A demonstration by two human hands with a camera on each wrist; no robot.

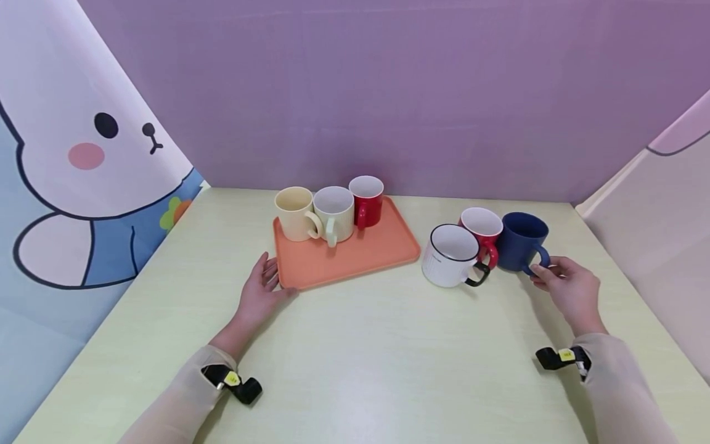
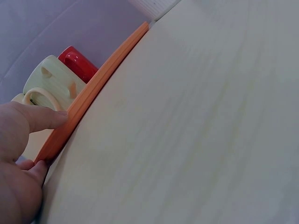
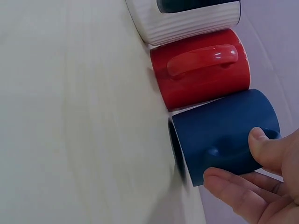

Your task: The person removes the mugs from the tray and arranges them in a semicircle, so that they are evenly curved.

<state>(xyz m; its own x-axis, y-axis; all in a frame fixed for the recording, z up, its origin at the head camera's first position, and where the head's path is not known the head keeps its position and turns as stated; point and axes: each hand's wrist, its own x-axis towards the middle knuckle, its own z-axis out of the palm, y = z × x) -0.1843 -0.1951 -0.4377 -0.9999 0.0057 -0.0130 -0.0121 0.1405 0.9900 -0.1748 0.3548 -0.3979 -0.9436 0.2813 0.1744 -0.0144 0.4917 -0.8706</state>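
"What's in the right hand (image 1: pixel 571 290)?"

"The blue mug (image 1: pixel 513 242), a plain, straight-sided cylinder. Thumb and fingers pinch its looped handle. It's at the right end of a row on the pale, faintly wood-grained counter (image 1: pixel 377 357); I can't tell whether its base sits fully flat."

"And its neighbours?"

"Just beside it, a glossy red mug (image 1: pixel 485 228) with a white inside. Next comes a white mug (image 1: pixel 448 262), finely ribbed, with a thin black rim and a black handle."

"The left hand (image 1: pixel 259 293)?"

"Gripping the near left corner of the orange tray (image 1: pixel 355 265), thumb on the rim, fingers at the side. The tray is a flat rectangle with rounded corners and a low raised edge."

"Anything on it?"

"Three upright mugs along the back: a smooth cream mug (image 1: pixel 294 222), a pale green mug (image 1: pixel 341 225) and a shiny crimson mug (image 1: pixel 373 213)."
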